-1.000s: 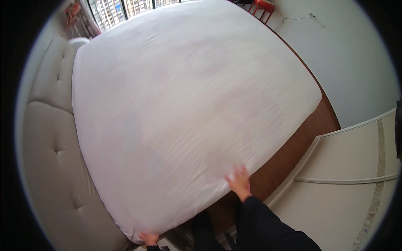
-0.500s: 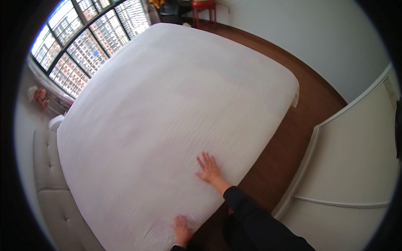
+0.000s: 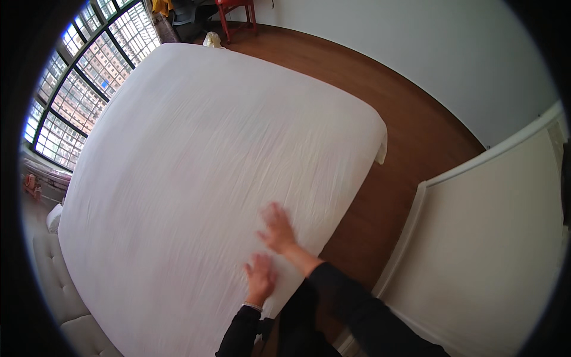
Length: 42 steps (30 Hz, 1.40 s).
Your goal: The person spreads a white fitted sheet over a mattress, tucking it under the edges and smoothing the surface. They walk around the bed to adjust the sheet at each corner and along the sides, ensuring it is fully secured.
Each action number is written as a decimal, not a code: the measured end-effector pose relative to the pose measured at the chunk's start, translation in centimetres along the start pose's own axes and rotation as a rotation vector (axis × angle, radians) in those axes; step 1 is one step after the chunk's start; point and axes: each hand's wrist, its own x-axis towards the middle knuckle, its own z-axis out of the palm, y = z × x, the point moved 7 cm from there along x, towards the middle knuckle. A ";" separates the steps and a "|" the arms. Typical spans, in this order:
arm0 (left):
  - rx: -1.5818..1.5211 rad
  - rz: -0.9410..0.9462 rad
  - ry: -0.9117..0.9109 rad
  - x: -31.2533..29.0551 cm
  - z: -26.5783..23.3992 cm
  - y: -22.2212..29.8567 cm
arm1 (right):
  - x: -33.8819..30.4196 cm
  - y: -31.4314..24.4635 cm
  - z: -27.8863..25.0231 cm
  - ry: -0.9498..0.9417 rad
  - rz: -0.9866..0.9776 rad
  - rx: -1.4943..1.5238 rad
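A fitted white sheet (image 3: 178,160) covers the wide mattress, with fine creases running across its middle and right part. Close to the bed's near right edge, my right hand (image 3: 278,229) is over the sheet, palm down and fingers apart, somewhat smeared by motion. My left hand (image 3: 260,278), with a bracelet at the wrist, is just below it, also palm down with its fingers spread. Both hands hold nothing. Whether either palm presses on the cloth or hovers above it, I cannot tell.
A tufted headboard (image 3: 59,285) borders the bed at left. Brown wooden floor (image 3: 410,131) runs along its right side, beside a pale cabinet panel (image 3: 476,238). A red stool (image 3: 235,15) and a whitish bag (image 3: 212,40) are beyond the far end. A barred window (image 3: 89,71) is at upper left.
My left hand has moved up and forward, closer to my right hand. My right hand has shifted slightly left and away. The view has turned right, and more creases show across the sheet.
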 end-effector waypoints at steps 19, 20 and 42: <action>-0.101 -0.110 -0.044 29.5 -0.1 20.9 | 18.8 39.5 -22.0 -0.306 0.344 -0.526; -0.192 -0.278 0.092 34.0 -1.4 21.7 | 19.0 39.5 -22.3 -0.444 0.283 -0.457; -0.745 -0.724 -0.116 84.2 -13.4 30.3 | 65.2 78.6 -76.4 -0.540 0.778 -0.255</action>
